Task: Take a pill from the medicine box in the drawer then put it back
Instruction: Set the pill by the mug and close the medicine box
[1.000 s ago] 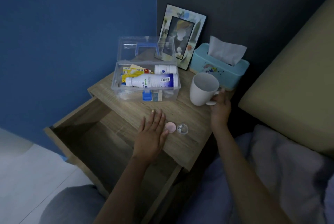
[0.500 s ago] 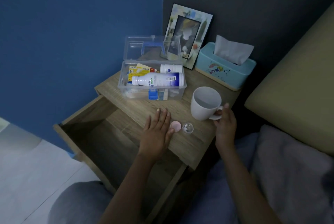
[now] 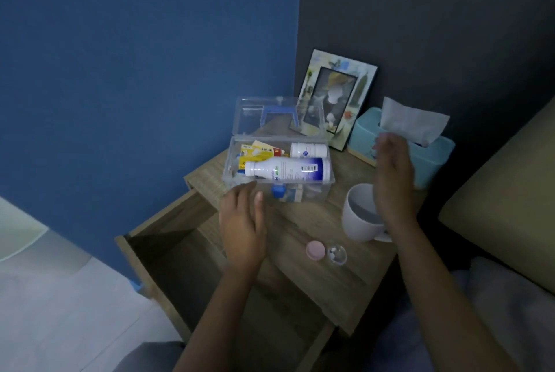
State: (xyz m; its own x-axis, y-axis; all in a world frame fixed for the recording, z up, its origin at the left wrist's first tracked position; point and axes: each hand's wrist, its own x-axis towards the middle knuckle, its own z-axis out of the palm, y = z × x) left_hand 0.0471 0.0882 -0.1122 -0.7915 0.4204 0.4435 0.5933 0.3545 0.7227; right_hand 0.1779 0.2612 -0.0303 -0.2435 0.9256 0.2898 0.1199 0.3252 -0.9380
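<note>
The clear medicine box [image 3: 312,191] stands on the wooden nightstand [image 3: 354,278] with its lid [image 3: 255,114] raised. Inside lie a white bottle [image 3: 285,171], a smaller white bottle [image 3: 308,149] and yellow packets [image 3: 255,152]. My left hand [image 3: 242,226] hovers with fingers apart just in front of the box's left corner, holding nothing. My right hand [image 3: 392,174] is raised open above the white mug [image 3: 359,215], to the right of the box. A pink cap [image 3: 315,250] and a small clear container with pills [image 3: 337,254] lie on the nightstand's front part. The drawer [image 3: 180,254] is pulled out.
A picture frame [image 3: 336,98] leans on the dark wall behind the box. A light blue tissue box [image 3: 432,155] stands at the back right. A beige cushion [image 3: 504,209] and grey bedding [image 3: 510,305] lie to the right. A blue wall is on the left.
My right hand has let go of the mug's handle and risen above it. My left hand has left the pink cap and moved forward to the box.
</note>
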